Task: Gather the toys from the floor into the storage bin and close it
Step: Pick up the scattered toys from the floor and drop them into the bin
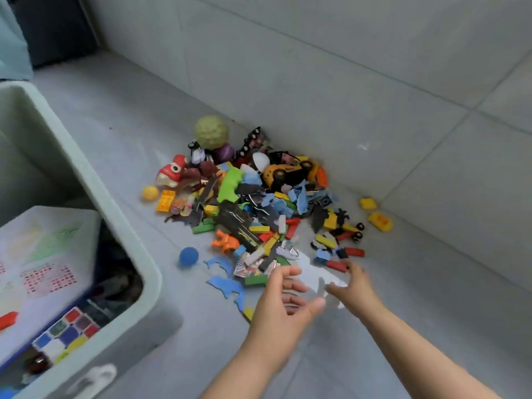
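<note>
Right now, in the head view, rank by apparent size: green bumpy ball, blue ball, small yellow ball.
1. green bumpy ball
2. blue ball and small yellow ball, nearly alike; blue is nearer, so unranked.

A home, likely a child's play corner. A heap of toys point(253, 208) lies on the grey tiled floor point(403, 298) against a tiled wall point(345, 67). An open storage bin point(138, 254) stands beside it.

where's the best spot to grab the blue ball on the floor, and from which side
Take the blue ball around its middle, coming straight down from above. It is round, so no side grips better, and it lies apart from the toy pile, which probably leaves room for fingers all round.
</note>
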